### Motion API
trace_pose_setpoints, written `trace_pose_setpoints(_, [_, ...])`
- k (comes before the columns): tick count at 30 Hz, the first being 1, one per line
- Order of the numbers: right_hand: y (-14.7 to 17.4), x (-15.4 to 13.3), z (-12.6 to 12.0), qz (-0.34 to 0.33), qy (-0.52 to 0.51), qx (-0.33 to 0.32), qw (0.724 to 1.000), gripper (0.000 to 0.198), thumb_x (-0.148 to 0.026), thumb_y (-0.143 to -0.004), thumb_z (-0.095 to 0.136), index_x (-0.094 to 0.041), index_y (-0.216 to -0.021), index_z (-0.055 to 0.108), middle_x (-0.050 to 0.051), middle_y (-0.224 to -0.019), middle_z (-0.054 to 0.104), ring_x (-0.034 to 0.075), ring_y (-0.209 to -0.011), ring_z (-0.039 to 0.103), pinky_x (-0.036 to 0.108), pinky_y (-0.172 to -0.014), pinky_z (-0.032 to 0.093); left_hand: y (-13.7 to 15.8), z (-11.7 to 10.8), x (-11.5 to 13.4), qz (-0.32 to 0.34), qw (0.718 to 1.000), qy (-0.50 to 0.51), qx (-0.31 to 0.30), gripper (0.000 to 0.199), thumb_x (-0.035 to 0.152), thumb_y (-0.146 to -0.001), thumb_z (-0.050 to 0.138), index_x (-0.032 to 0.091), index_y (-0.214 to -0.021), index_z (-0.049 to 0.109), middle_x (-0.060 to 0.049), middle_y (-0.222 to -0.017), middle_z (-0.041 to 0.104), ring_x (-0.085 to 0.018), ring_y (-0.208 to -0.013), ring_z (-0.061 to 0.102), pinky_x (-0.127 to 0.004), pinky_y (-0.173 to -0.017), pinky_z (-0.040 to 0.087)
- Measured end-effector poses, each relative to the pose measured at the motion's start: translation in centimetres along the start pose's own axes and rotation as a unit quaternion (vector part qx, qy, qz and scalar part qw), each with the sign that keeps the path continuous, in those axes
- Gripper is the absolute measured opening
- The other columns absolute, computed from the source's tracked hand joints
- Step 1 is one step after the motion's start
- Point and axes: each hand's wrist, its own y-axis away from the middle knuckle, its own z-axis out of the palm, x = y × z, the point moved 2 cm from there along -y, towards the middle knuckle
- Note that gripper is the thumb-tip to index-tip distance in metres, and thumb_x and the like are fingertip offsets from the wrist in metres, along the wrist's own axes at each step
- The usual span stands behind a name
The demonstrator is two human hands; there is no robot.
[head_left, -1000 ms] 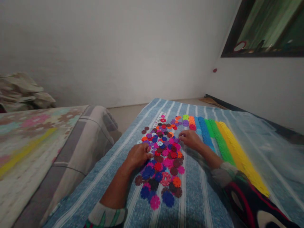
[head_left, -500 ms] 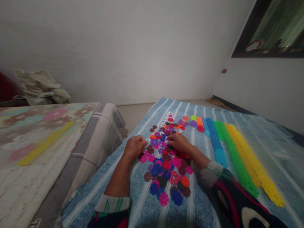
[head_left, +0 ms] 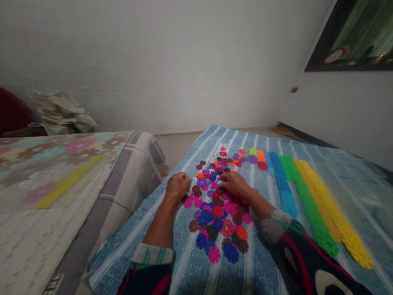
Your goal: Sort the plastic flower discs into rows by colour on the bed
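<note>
A loose heap of flower-shaped plastic discs [head_left: 228, 227] in pink, purple, dark blue, red, orange and brown lies in front of me on a blue striped cloth [head_left: 181, 254]. My left hand [head_left: 178, 186] is closed at the heap's left edge, beside some brown and pink discs [head_left: 196, 190]. What it holds, if anything, is hidden. Over the middle of the heap, my right hand [head_left: 235, 184] has its fingers curled down among the discs. Its fingertips are pressed together, and I cannot make out what is between them.
Right of the heap, discs lie in overlapping single-colour rows: blue [head_left: 278, 176], green [head_left: 310, 209] and yellow [head_left: 337, 217], with short orange [head_left: 261, 157] and lime [head_left: 252, 151] groups behind. A second covered surface [head_left: 70, 180] stands left across a gap. A wall [head_left: 196, 65] rises behind.
The whole view has shifted slightly, so things sit a little further right. Both hands keep nearly the same place at the heap, and the disc rows look unchanged.
</note>
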Motion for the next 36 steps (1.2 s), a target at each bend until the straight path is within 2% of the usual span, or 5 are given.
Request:
trace_pose_setpoints(11, [1.0,0.8,0.3,0.040,-0.137,0.081,0.986,0.004,-0.023,-0.072,0.067,-0.019,-0.073,0.066,-0.001,-0.071,0.065,0.013,-0.068,0.058,0.022,-0.060,0.037,-0.6,0.5,0.2,0.019,0.994,-0.109,0.001,0.023,0.033,-0.082,0.048,0.019,-0.079,0.066,-0.002,-0.066,0.067,-0.017,-0.070,0.062,-0.025,-0.064,0.039])
trace_pose_setpoints(16, [3.1,1.2,0.5,0.061,-0.347,0.090,0.932,0.015,-0.029,-0.069,0.065,-0.019,-0.062,0.056,-0.006,-0.049,0.052,0.010,-0.046,0.048,0.021,-0.047,0.034,-0.8,0.3,0.7,0.023,0.984,-0.173,-0.032,0.033,0.038,-0.081,0.055,0.019,-0.103,0.070,-0.007,-0.087,0.073,-0.020,-0.081,0.065,-0.026,-0.065,0.038])
trace_pose_setpoints(21, [5.2,1.6,0.9,0.101,-0.482,0.077,0.867,0.023,-0.037,-0.063,0.067,-0.020,-0.060,0.052,-0.006,-0.042,0.051,0.009,-0.037,0.045,0.020,-0.038,0.032,-1.0,0.4,1.0,0.020,0.979,-0.196,-0.050,0.031,0.036,-0.079,0.060,0.019,-0.102,0.072,-0.008,-0.091,0.074,-0.020,-0.080,0.065,-0.025,-0.062,0.037])
trace_pose_setpoints(29, [5.8,2.0,0.8,0.117,-0.513,0.126,0.841,0.023,-0.037,-0.060,0.069,-0.019,-0.059,0.056,-0.005,-0.038,0.052,0.007,-0.033,0.040,0.019,-0.035,0.027,-1.5,0.9,-0.3,-0.001,0.996,-0.086,-0.004,0.011,0.029,-0.069,0.065,0.019,-0.071,0.064,0.001,-0.059,0.062,-0.015,-0.059,0.056,-0.025,-0.054,0.033])
trace_pose_setpoints(36, [5.8,1.8,0.9,0.118,-0.537,0.133,0.824,0.025,-0.039,-0.061,0.071,-0.018,-0.061,0.058,-0.004,-0.039,0.054,0.007,-0.032,0.041,0.018,-0.033,0.027,-0.3,0.1,0.5,0.006,0.993,0.111,0.033,0.021,0.035,-0.063,0.063,0.019,-0.058,0.052,0.005,-0.044,0.047,-0.011,-0.046,0.045,-0.023,-0.048,0.031])
